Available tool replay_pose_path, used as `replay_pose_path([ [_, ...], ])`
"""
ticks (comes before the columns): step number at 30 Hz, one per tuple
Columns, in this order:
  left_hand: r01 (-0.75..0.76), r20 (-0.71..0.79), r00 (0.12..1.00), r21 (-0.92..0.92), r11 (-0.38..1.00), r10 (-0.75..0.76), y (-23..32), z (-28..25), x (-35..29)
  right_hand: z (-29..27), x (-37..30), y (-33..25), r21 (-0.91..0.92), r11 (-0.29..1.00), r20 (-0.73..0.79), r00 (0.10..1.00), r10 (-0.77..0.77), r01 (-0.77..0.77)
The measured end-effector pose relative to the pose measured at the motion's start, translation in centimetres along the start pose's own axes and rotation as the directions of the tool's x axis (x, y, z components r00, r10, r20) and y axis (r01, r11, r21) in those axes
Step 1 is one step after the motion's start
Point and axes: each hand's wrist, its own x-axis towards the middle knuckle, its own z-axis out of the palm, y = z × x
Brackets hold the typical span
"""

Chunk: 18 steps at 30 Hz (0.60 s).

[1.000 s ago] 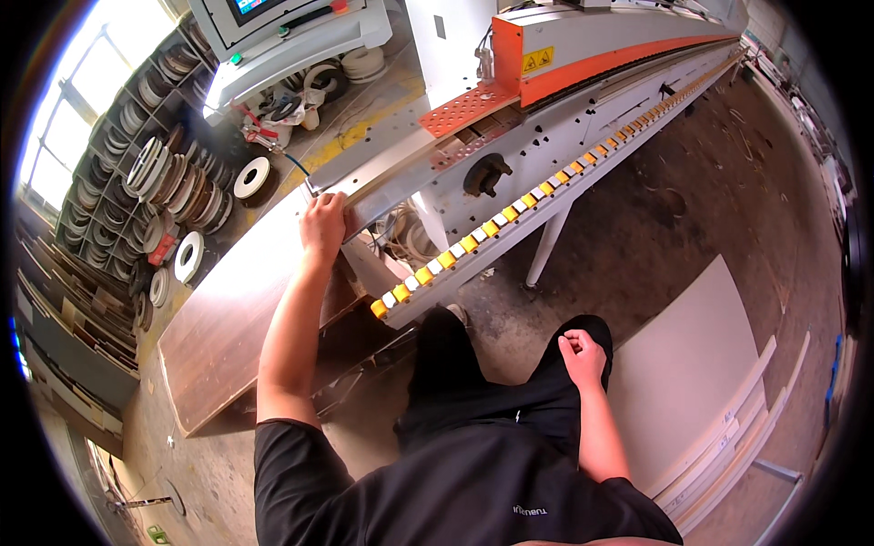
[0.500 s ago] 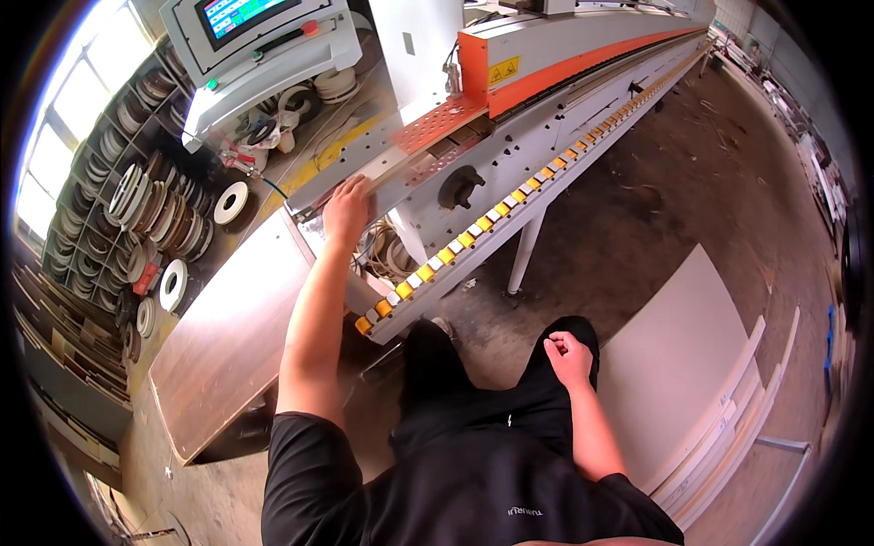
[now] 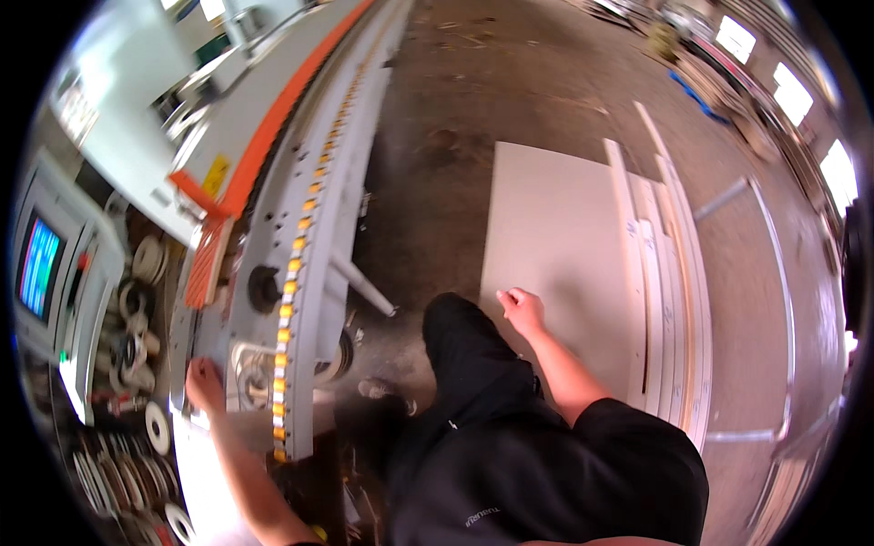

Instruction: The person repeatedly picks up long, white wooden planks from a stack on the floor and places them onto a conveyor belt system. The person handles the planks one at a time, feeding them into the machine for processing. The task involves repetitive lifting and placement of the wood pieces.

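Grey metal lies under or just beside the left grip (image 3: 204,387) in the head view, where the left forearm (image 3: 246,478) slants up and leftward from the lower edge and the fingers bunch at the near end of a long machine (image 3: 246,136); blur keeps me from telling whether they grasp that edge or simply rest on it. The right grip (image 3: 522,310), well apart from the left one, hangs in front of the person's body with its elbow bent, fingers loosely curled; its palm is turned out of sight, so I cannot tell whether it is fully clenched. Beyond the left grip, the machine stretches away with a smooth grey cover, a flat orange stripe (image 3: 291,96) and a perforated orange plate (image 3: 202,273). To the right of that grip runs a row of small blocky rollers (image 3: 285,335), yellow alternating with white. Past the right grip and to its right is a broad, matte, pale panel (image 3: 555,241), with long, narrow, light-coloured strips (image 3: 669,309) along its far side. Left of the left grip are a console (image 3: 100,264) with a lit screen (image 3: 39,268), too smeared to make out, and ring-shaped rolls (image 3: 157,428), blurred and partly lost in the dark rim. Below the same grip, glare washes out a pale surface (image 3: 200,473), cut off by the lower edge.
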Motion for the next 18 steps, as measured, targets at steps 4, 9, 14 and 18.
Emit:
replay_pose_path([
  [4,-0.062,0.036,0.998,0.045,0.997,0.06,1.1,-0.3,0.2,-7.8,1.3,12.0,-0.252,0.943,-0.322,0.938,0.128,-0.215],
  [9,-0.018,0.09,0.996,0.135,0.991,0.006,-0.5,0.0,0.6,-18.8,-2.4,20.9,-0.361,0.691,-0.477,0.761,0.44,-0.626],
  [14,-0.008,0.121,0.993,0.132,0.991,-0.008,-0.2,-0.3,0.9,-20.3,-7.0,24.5,-0.404,0.508,-0.646,0.63,0.431,-0.761],
  [18,-0.012,0.137,0.991,0.171,0.985,-0.011,-0.4,1.3,1.4,-22.1,-7.7,25.7,-0.467,0.55,-0.595,0.706,0.384,-0.693],
])
